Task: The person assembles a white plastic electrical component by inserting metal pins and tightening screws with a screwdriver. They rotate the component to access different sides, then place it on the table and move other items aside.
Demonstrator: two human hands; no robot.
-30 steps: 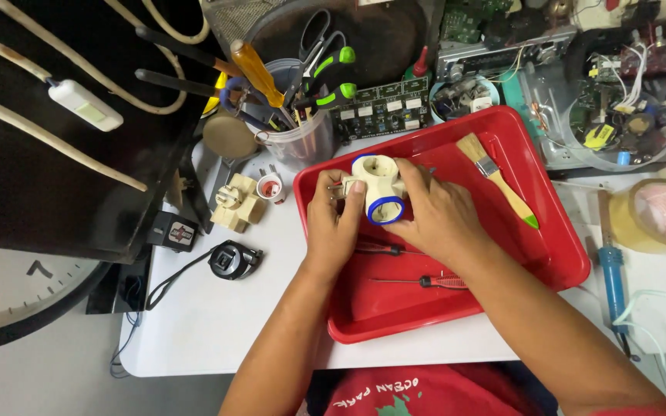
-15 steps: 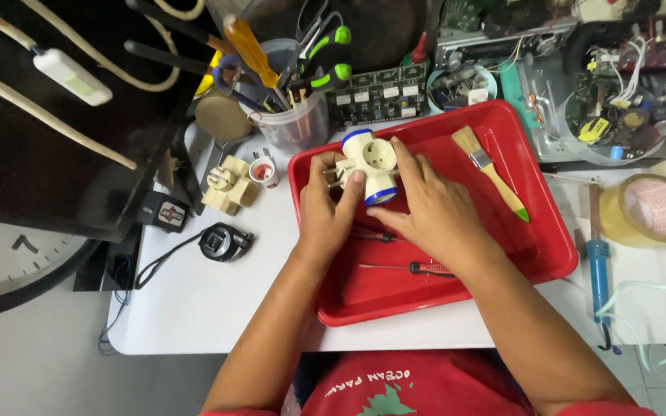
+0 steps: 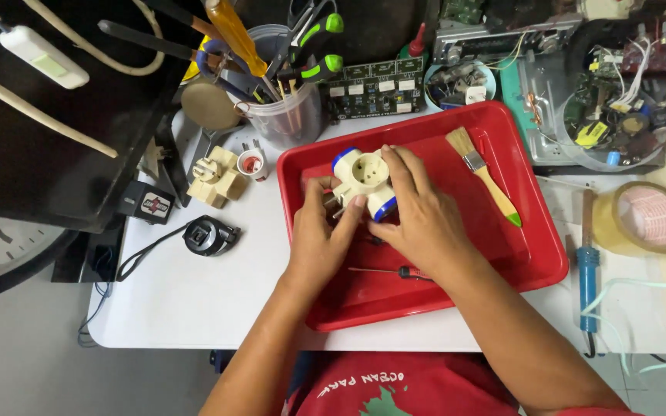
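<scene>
Both my hands hold a cream multi-socket plug adapter with blue trim [image 3: 364,174] over the red tray [image 3: 533,254]. My left hand [image 3: 319,243] grips its left side, thumb against its front. My right hand [image 3: 424,223] covers its right side with the fingers laid over the top. One round socket face points up at the camera. A thin screwdriver with a dark red handle [image 3: 385,271] lies in the tray just below my hands. A paintbrush with a wooden handle and green tip [image 3: 484,176] rests in the tray to the right.
A second cream adapter [image 3: 216,179] and a small red-and-white part [image 3: 251,163] lie left of the tray. A clear cup of tools [image 3: 280,115] stands behind. A black strap gadget [image 3: 208,235], a blue soldering iron [image 3: 587,270], a tape roll [image 3: 646,219] and circuit boards [image 3: 371,86] surround it.
The adapter has been turned in my hands, so a socket face now points up. My hands stay over the tray's left part.
</scene>
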